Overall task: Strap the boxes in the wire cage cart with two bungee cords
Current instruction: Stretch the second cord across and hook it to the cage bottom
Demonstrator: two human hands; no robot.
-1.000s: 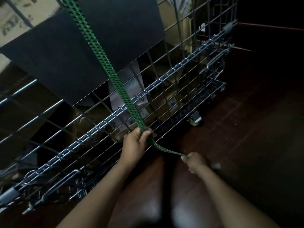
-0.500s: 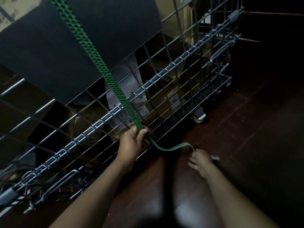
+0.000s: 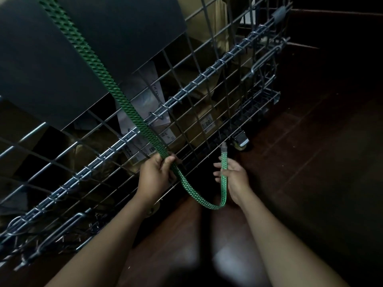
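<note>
- So, my left hand is clamped round the flat green woven bungee cord, right up against the silver wire cage cart.
- Above that grip the cord runs taut, up and left over a dark flat panel.
- Below it the cord sags in a loop to my right hand — pinched there, grey end fitting pointing up.
- Brown cardboard boxes sit behind the mesh, labels showing.
- Cart's caster rests on dark wooden flooring.
</note>
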